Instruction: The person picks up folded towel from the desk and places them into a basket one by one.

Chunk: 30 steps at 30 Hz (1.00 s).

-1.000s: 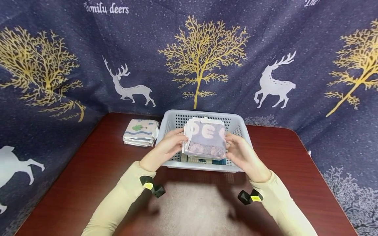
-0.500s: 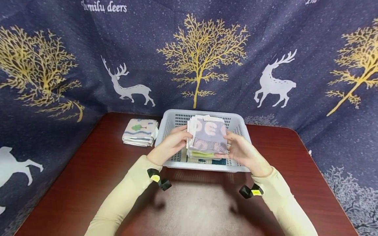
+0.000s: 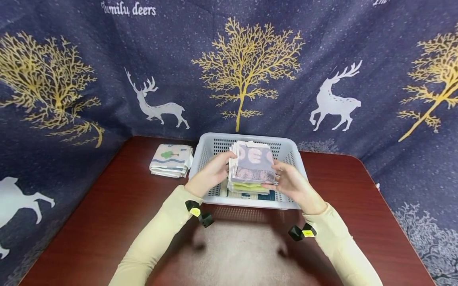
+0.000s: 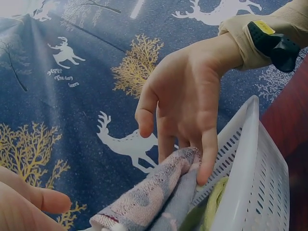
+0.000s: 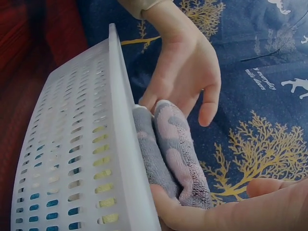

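A folded grey-and-pink towel [image 3: 255,163] with pale letters lies over a stack in the light grey plastic basket [image 3: 247,202]. My left hand [image 3: 212,172] touches its left side, and my right hand [image 3: 295,184] is at its right side. In the left wrist view, the right hand [image 4: 185,91] has extended fingers against the towel's end and its thumb off the cloth. The right wrist view shows the left hand [image 5: 185,67] likewise, fingertips partly hidden behind the towel [image 5: 175,149]. Below it, a yellow-green towel [image 3: 247,186] shows at the front.
Left of the basket, a folded white towel [image 3: 171,160] with a green tree print lies on the dark red table [image 3: 343,178]. Behind the table hangs a dark blue cloth [image 3: 222,107] with deer and trees. The basket's slotted wall [image 5: 72,144] stands close to the hands.
The grey-and-pink towel has shifted slightly right, and the yellow-green towel beneath it has come into sight. My left hand has moved right along with it; the right hand has barely moved.
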{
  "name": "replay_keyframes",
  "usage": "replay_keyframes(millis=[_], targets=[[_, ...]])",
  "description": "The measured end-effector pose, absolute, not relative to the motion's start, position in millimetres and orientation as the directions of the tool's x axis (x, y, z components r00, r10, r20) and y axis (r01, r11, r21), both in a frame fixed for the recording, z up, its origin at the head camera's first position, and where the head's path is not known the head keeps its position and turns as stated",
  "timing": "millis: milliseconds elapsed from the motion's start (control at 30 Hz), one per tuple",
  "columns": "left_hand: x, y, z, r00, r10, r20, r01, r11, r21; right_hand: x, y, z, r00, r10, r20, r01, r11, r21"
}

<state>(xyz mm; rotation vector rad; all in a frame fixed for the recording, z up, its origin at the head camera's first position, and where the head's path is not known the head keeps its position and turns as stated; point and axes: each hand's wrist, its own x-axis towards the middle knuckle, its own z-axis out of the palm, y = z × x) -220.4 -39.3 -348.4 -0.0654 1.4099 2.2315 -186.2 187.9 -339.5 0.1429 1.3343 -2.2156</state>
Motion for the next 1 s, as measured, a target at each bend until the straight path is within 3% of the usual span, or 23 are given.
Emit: replay_keyframes(millis=[167, 633, 1000], targets=[[-227, -28, -343, -0.861, 0.330, -0.387, -0.489, -0.325, 0.810, -186, 186, -342, -0.860, -0.368, -0.354, 0.482, -0.356, -0.801], [-233, -25, -348, -0.845, 0.346, -0.408, -0.518, -0.337, 0.786, -187, 185, -349, -0.869, -0.366, -0.332, 0.453, -0.318, -0.833], [-238, -23, -356, -0.825, 0.337, -0.454, -0.546, -0.263, 0.796, -188, 180, -352, -0.855, -0.319, -0.409, 0.505, -0.329, -0.798]])
